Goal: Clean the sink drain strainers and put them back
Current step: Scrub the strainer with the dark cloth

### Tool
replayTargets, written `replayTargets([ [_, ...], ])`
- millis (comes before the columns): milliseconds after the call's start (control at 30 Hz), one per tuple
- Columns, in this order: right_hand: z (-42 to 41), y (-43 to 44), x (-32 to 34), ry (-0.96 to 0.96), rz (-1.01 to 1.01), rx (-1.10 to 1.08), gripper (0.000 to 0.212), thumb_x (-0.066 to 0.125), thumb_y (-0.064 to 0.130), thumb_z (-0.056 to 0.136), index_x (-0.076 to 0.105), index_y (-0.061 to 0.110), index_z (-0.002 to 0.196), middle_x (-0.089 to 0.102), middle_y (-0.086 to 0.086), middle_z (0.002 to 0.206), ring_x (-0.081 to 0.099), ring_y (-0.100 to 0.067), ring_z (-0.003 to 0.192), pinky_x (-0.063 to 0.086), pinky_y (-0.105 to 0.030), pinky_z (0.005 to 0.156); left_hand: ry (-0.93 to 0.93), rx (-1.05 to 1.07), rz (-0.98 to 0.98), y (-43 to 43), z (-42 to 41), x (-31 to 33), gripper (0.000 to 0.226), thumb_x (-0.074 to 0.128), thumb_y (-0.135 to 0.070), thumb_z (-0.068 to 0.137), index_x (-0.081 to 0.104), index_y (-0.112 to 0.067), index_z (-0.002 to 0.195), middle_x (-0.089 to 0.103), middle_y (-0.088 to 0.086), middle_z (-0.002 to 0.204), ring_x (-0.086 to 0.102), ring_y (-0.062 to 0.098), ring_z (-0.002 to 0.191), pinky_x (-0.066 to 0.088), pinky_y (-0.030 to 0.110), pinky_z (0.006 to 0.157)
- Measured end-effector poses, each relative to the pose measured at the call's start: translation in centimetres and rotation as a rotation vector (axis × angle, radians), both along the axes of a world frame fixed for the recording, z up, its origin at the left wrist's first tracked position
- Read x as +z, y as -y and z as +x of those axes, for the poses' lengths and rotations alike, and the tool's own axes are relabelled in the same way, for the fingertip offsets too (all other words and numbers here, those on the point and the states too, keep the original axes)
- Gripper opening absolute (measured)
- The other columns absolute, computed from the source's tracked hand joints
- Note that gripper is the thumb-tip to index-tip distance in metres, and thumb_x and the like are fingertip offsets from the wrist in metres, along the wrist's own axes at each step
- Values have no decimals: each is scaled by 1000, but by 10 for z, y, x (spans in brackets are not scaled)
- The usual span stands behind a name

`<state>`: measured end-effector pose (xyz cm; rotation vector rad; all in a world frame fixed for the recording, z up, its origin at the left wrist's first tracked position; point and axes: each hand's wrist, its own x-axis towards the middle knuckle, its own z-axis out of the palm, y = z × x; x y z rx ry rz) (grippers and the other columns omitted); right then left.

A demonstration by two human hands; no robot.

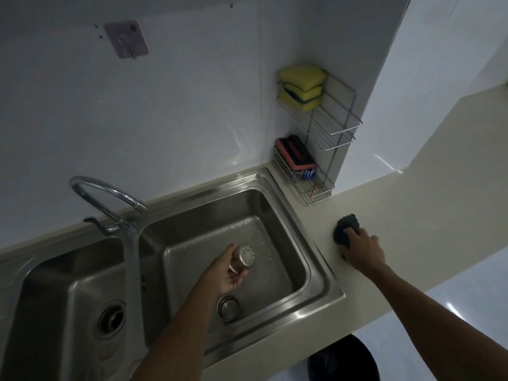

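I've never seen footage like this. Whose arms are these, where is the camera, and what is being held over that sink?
No machine here: a person wears a camera on the head, looking down at their own arms. The left hand holds a perforated metal drain strainer above the right basin of a steel double sink. The right hand rests on a dark scrubbing pad on the pale counter. Behind, a wire rack holds yellow sponges.
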<state>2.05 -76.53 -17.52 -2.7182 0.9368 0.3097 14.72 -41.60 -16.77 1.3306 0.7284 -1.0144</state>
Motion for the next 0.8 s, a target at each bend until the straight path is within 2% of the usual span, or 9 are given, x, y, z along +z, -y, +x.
replayTargets([
  [100,8,-4,9,162,3,17,39,59,25,96,54,11,132,59,-21,124,60,-41,105,53,-43,85,-74,65,-53,-4,3,1,65,65,-60,90,60,0,115,71,26,98,65,23,64,53,24,52],
  [167,20,-30,25,288,66,99,37,59,30,98,54,15,131,62,-16,118,62,-35,99,53,-40,84,-93,87,-81,-5,5,5,66,62,-60,89,62,3,109,71,23,89,64,20,61,52,23,51],
  [267,41,-99,52,451,281,294,38,63,37,95,51,23,129,63,-3,114,58,-15,92,47,-22,82,-72,175,-143,0,5,20,58,64,-57,86,62,-1,100,65,15,84,60,20,66,51,26,57],
  [367,63,-176,70,549,427,441,35,65,39,95,51,20,121,63,-2,111,58,-9,91,41,-8,75,-10,228,-293,4,3,50,46,66,-49,80,72,-4,88,68,12,80,65,21,67,56,26,59],
  [433,76,-220,79,593,448,490,33,58,41,98,51,17,119,59,-5,114,56,-11,93,46,-16,78,64,229,-379,-1,3,70,45,64,-45,82,78,-3,88,75,16,83,72,27,75,59,32,67],
  [533,96,-251,93,657,350,480,34,48,42,103,53,12,119,57,-9,115,55,-15,88,45,-23,71,116,292,-436,-13,8,90,45,55,-45,95,68,-4,109,73,19,92,66,32,93,53,43,85],
  [633,119,-258,118,639,368,308,34,44,41,105,51,9,117,58,-13,111,63,-28,94,54,-37,74,100,293,-471,-22,9,101,49,58,-45,98,63,-3,122,72,20,100,66,30,97,54,40,92],
  [700,126,-268,128,624,388,226,36,42,42,105,49,10,119,59,-16,110,64,-31,96,54,-39,73,102,308,-496,-29,10,102,51,60,-46,97,64,-1,121,73,20,98,71,29,91,59,39,87],
  [800,112,-298,129,667,326,456,39,42,43,105,51,9,122,58,-15,111,65,-32,88,54,-40,68,131,339,-504,-45,25,109,49,57,-54,94,70,-8,105,76,15,86,74,29,81,61,38,64],
])
